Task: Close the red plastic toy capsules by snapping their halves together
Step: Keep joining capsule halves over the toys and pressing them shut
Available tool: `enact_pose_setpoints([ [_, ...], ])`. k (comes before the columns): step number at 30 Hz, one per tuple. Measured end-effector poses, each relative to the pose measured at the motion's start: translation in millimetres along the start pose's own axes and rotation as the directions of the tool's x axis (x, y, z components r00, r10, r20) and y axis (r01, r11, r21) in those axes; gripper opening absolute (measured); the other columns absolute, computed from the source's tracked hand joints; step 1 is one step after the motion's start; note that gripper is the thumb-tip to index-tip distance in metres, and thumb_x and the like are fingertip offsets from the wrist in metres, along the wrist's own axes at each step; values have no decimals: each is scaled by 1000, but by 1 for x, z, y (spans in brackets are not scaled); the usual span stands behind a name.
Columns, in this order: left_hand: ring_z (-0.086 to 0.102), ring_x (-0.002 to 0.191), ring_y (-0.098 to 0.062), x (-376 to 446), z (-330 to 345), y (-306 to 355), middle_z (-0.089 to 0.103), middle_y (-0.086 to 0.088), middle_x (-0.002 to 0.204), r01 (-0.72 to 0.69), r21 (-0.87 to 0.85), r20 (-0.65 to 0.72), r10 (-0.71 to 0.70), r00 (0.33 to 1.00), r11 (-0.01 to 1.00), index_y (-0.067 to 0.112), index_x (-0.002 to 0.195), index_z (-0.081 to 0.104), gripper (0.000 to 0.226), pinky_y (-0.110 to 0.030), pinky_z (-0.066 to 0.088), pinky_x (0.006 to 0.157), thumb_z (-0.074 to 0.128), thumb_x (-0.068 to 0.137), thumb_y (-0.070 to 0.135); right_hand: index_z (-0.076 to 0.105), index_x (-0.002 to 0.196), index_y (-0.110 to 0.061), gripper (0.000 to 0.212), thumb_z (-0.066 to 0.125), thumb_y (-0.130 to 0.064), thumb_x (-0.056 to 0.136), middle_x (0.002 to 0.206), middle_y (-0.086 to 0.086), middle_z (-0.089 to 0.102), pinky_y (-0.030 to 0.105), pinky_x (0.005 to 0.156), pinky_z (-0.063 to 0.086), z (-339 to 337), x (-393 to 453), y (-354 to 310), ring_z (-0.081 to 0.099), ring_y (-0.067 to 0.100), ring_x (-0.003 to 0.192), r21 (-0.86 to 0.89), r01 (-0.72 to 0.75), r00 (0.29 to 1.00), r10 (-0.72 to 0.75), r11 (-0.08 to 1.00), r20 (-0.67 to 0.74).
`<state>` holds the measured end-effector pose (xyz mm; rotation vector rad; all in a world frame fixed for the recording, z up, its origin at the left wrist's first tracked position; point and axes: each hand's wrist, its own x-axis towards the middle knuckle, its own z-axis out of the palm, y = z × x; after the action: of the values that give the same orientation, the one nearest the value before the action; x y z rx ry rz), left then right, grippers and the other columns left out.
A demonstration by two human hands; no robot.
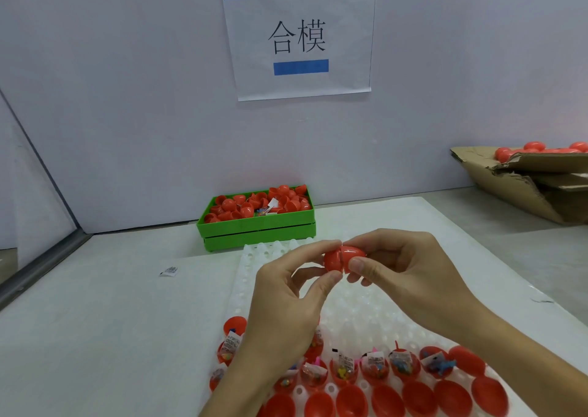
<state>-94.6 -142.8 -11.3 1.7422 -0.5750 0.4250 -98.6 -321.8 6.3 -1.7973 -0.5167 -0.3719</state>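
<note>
Red capsule sits at mid-frame above the white tray, its two halves meeting at a seam, the left hand pinching its 9 o'clock half and the right hand pinching the 3 o'clock half, both grips clenched on it, green bin of red halves at 12 o'clock on the tabletop

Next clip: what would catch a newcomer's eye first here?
At centre, the left hand and right hand pinch a red capsule above the white tray, its seam visible. Behind it, a green bin of red halves stands against the wall, under a paper sign; open capsule halves with toys line the tray's near rows.
</note>
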Motion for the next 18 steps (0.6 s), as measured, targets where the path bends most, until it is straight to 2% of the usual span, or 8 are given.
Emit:
enact_pose_setpoints([
  [3,67,103,-7,0,0,0,72,18,105,8,-64,10,-8,1000,998,29,111,71,34,-13,52,84,74,82,12,74,97,-22,22,68,-32,77,83,-2,77,20,63,57,0,0,-1,74,17,71,12,5,1000,-5,1000,0],
  [5,67,103,-7,0,1,2,72,18,105,18,-83,16,-17,1000,996,28,111,71,35,-13,52,84,73,77,25,73,97,-22,22,68,-32,77,83,-3,77,19,63,57,0,0,-1,74,17,71,13,7,1000,-7,1000,-9],
  [7,67,103,-5,0,2,1,71,20,104,31,-76,1,-31,1000,997,30,110,71,35,-12,52,83,72,75,29,74,96,-23,21,68,-31,77,82,-3,77,20,63,57,0,0,-1,73,17,71,15,8,1000,-8,1000,-8],
  [13,65,100,-1,0,2,-2,70,23,100,56,-13,-22,-56,998,998,36,106,69,37,-9,51,81,76,82,8,73,94,-23,21,71,-30,74,82,-1,76,21,65,57,1,-1,-1,73,18,72,37,6,1000,-6,999,5],
  [18,69,92,1,0,2,1,73,23,92,42,-10,-58,-43,997,999,36,93,72,44,-8,52,76,76,78,-5,73,92,-20,20,72,-29,74,79,2,76,23,65,58,3,-2,1,73,18,70,23,-24,1000,24,999,-16],
])
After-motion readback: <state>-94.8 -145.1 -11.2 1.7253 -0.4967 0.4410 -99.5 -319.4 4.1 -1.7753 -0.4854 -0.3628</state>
